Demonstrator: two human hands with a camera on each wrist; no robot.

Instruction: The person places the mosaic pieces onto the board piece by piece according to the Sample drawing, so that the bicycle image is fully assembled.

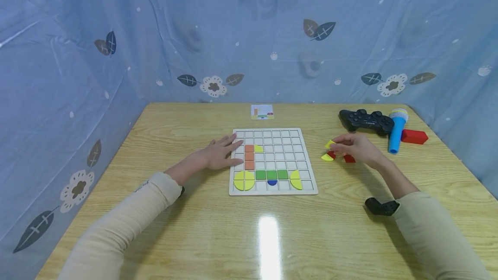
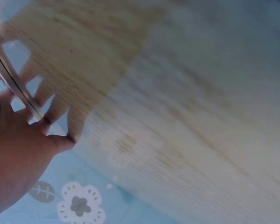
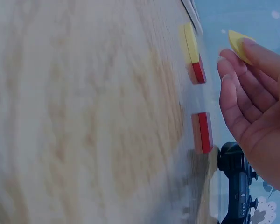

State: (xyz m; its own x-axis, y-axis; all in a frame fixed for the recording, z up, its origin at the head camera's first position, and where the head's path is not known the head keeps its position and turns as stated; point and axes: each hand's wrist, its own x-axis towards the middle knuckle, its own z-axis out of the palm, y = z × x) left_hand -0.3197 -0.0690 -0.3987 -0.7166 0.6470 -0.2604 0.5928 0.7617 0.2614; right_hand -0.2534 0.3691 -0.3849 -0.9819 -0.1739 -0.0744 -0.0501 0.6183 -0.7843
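Observation:
Between thumb and fingers, my right hand (image 1: 359, 148) pinches a yellow quarter-circle piece (image 3: 238, 45), raised off the table to the right of the board. Beneath it lie another yellow piece (image 3: 191, 44), a red piece (image 3: 199, 73) against it and a separate red piece (image 3: 204, 133). My left hand (image 1: 218, 154) lies with fingers spread over the left edge of the white grid board (image 1: 272, 192). On the board sit orange squares (image 1: 249, 157), a yellow quarter piece (image 1: 258, 148), a yellow circle (image 1: 244, 180), green squares (image 1: 271, 174), a blue half-round piece (image 1: 272, 182) and a yellow half circle (image 1: 295, 179).
A small pattern card (image 1: 262, 112) lies behind the board. At the back right are a black game controller (image 1: 365, 121), a blue toy microphone (image 1: 396, 135) and a red block (image 1: 414, 136). A blue patterned cloth (image 1: 249, 33) hangs behind the wooden table.

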